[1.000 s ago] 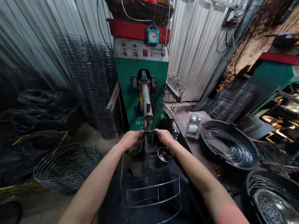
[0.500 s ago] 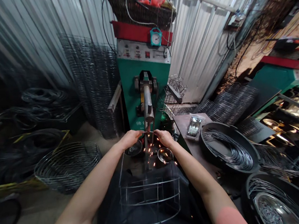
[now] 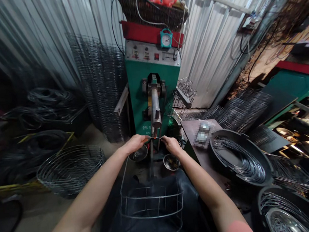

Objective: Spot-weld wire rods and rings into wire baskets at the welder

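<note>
Left of the person, a round wire basket (image 3: pixel 71 170) sits on the floor. The left hand (image 3: pixel 134 144) clenches a thin wire (image 3: pixel 152 139) at the electrode (image 3: pixel 154 134) of a green spot welder (image 3: pixel 144 102), its fingers (image 3: pixel 142 141) curled over it. Below, a wire cage (image 3: pixel 149 197) has its long axis running from the welder down toward the person's lap. The right hand (image 3: pixel 171 145) pinches the same wire, with a steel bowl (image 3: pixel 171 162) just below and a black tub of wire hoops (image 3: pixel 240 162) further right.

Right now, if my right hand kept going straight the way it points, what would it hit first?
Your right hand points inward, and the first thing in line looks to be the thin wire at its fingertips, then the welding machine's electrode, though depth is hard to judge here.
</note>
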`<act>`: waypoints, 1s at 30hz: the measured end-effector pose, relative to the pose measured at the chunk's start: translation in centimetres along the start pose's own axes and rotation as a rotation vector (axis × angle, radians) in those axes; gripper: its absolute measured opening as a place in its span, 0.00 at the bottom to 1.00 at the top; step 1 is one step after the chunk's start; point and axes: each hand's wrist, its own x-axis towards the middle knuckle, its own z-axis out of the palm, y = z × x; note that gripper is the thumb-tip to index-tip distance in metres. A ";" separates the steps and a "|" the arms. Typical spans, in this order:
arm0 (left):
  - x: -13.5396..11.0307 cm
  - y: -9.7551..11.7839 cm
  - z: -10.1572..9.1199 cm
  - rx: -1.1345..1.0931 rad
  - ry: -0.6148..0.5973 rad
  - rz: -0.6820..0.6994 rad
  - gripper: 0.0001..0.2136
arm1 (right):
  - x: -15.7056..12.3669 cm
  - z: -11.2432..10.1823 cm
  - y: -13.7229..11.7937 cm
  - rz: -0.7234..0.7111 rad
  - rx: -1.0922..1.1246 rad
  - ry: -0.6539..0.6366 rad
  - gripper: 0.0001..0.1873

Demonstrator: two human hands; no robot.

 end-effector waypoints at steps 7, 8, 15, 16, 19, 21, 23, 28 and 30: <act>0.3 -0.4 0.0 -0.006 -0.005 0.018 0.19 | -0.2 0.2 0.0 0.013 0.049 0.042 0.12; 0.4 -0.5 0.0 -0.006 -0.003 0.018 0.19 | -0.2 0.2 -0.1 0.019 0.051 0.045 0.12; 0.7 -0.7 0.0 0.000 -0.008 0.014 0.19 | 0.1 0.4 0.1 0.025 0.159 0.075 0.11; 0.7 -0.7 -0.1 0.000 -0.012 0.014 0.19 | 0.1 0.6 0.2 0.023 0.215 0.086 0.12; 0.7 -0.5 -0.1 0.000 -0.023 0.009 0.19 | -1.0 1.3 0.5 0.047 0.411 0.113 0.14; 0.6 -0.3 -0.3 0.003 -0.025 -0.008 0.20 | -2.9 1.6 1.0 0.059 0.481 0.128 0.17; 0.0 0.0 -0.9 0.008 -0.011 -0.029 0.22 | -5.7 1.3 2.3 0.055 0.459 0.154 0.19; -6.7 0.0 -2.8 -0.076 0.218 -0.164 0.29 | -17.9 -3.2 11.8 0.405 0.086 0.286 0.20; -11.7 -0.7 -2.3 -0.221 0.359 -0.374 0.30 | -24.3 -5.3 17.6 0.789 -0.134 0.323 0.20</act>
